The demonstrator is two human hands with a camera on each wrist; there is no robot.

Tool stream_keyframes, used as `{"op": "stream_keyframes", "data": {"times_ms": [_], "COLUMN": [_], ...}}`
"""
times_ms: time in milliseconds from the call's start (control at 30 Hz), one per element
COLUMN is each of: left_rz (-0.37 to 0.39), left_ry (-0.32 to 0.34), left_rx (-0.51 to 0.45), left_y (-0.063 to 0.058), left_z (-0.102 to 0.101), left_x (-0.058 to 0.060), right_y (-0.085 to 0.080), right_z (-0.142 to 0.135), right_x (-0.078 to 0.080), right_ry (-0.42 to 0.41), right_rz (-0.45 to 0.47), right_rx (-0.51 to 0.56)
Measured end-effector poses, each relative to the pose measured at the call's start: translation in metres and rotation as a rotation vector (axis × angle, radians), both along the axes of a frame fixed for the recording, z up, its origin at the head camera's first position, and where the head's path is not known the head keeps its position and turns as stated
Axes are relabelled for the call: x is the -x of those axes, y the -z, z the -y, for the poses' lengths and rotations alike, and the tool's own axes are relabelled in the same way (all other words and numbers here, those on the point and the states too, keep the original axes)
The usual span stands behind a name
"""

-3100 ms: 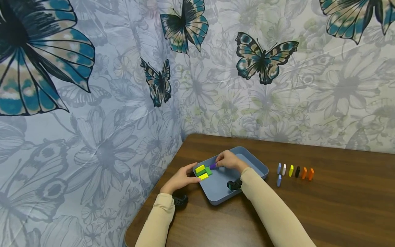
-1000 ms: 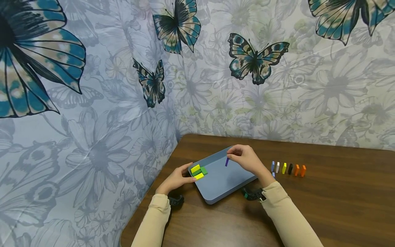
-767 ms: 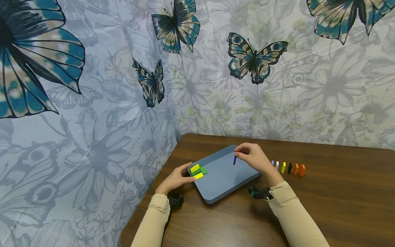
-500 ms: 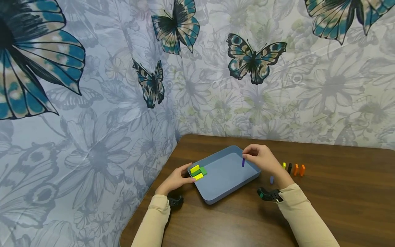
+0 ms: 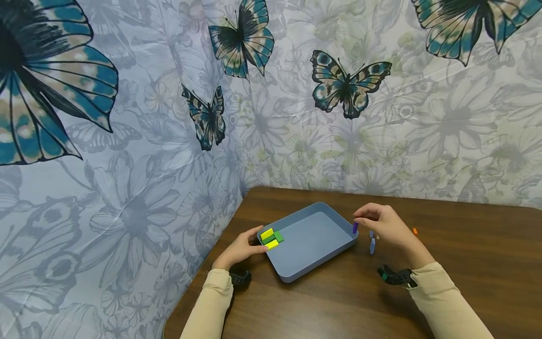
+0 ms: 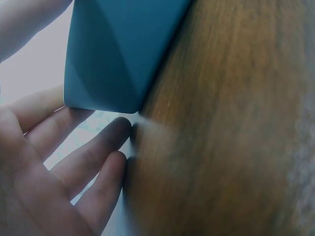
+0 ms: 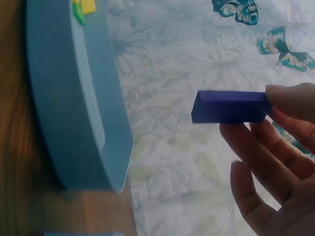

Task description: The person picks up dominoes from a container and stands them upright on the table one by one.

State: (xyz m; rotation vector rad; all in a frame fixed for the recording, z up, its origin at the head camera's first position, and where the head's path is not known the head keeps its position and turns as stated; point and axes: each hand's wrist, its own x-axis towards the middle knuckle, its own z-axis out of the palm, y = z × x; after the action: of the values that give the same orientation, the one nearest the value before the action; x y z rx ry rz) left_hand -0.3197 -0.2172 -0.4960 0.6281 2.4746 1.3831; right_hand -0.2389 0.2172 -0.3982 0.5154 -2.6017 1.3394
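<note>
A blue-grey tray (image 5: 311,242) lies slantwise on the table. My left hand (image 5: 239,248) holds its left corner, thumb on the near rim; in the left wrist view two fingertips meet the outer wall of the tray (image 6: 103,64). Inside that corner lie yellow blocks (image 5: 267,233) and green blocks (image 5: 278,236). My right hand (image 5: 387,228) pinches one end of a purple domino-like block (image 5: 355,228), which overlaps the tray's right rim in the head view. In the right wrist view the purple block (image 7: 231,108) points out from thumb and fingers.
Right of the tray a blue block (image 5: 372,246) stands on the wooden table (image 5: 322,306). Behind the right hand, an orange block (image 5: 415,231) peeks out; the rest of that row is mostly hidden. Butterfly-patterned walls rise behind the table.
My right hand has lifted the purple block from beside the green and yellow blocks and carried it right across the tray to its right rim. The left hand keeps its place at the corner.
</note>
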Motion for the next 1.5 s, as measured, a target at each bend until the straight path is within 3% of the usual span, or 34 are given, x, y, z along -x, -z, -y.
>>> {"op": "stream_keyframes", "data": {"times_ms": [300, 600, 833, 1200, 1367, 1500], "left_rz": [-0.002, -0.008, -0.016, -0.027, -0.068, -0.069], "left_ry": [0.014, 0.026, 0.029, 0.028, 0.036, 0.035], "left_rx": [-0.005, -0.008, 0.006, 0.016, 0.027, 0.019], "left_y": [0.002, -0.001, -0.003, -0.003, 0.000, 0.001], "left_z": [0.000, -0.001, -0.001, 0.000, 0.000, 0.001], "left_x": [0.000, 0.000, 0.000, 0.001, 0.002, 0.002], "right_y": [0.005, 0.015, 0.025, 0.041, 0.047, 0.051], "right_z": [-0.038, -0.063, -0.070, -0.071, -0.070, -0.070], "right_x": [-0.013, -0.017, -0.013, -0.007, -0.004, -0.002], "right_ry": [-0.036, 0.022, 0.025, -0.073, -0.126, -0.128], "right_rz": [-0.028, 0.070, 0.200, 0.216, 0.218, 0.205], "right_rx": [-0.016, -0.069, -0.077, -0.103, -0.095, -0.102]}}
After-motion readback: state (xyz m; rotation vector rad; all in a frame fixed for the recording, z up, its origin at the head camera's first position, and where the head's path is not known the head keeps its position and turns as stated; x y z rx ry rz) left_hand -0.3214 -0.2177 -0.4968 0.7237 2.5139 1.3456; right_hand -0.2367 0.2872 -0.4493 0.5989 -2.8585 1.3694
